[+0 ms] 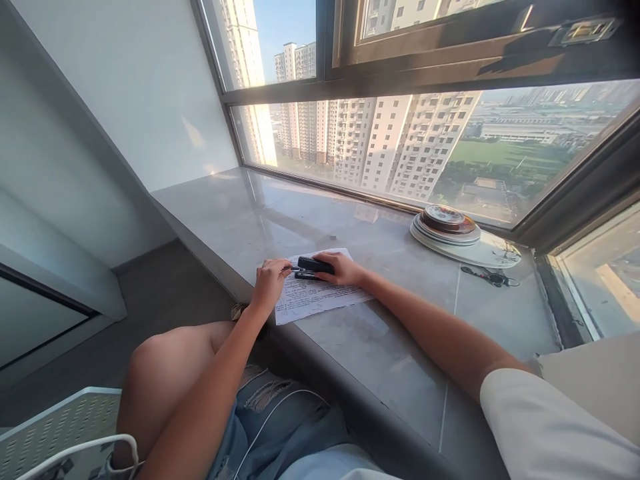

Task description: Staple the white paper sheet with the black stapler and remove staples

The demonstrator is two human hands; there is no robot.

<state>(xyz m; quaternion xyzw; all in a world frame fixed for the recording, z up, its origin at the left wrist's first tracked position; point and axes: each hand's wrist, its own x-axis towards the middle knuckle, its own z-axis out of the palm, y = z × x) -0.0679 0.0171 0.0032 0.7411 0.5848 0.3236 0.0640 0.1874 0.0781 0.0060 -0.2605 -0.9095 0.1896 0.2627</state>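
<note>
My right hand point(341, 268) is wrapped round the rear of a black stapler point(314, 265), which points left above the printed paper point(313, 300). A gap shows between the stapler's upper arm and its base. At the front end, my left hand point(273, 277) has its fingertips pinched together by a thin dark piece. Whether that piece belongs to the stapler cannot be made out. Beneath both hands, the paper lies on the grey stone sill, its lower left corner at the sill's front edge.
Stacked plates point(445, 230) stand on the grey sill point(225, 213) by the window, with keys point(493, 277) in front. A small dark bit point(333, 237) lies beyond the paper. A white perforated chair point(65, 427) and a white cable point(273, 407) are near my legs.
</note>
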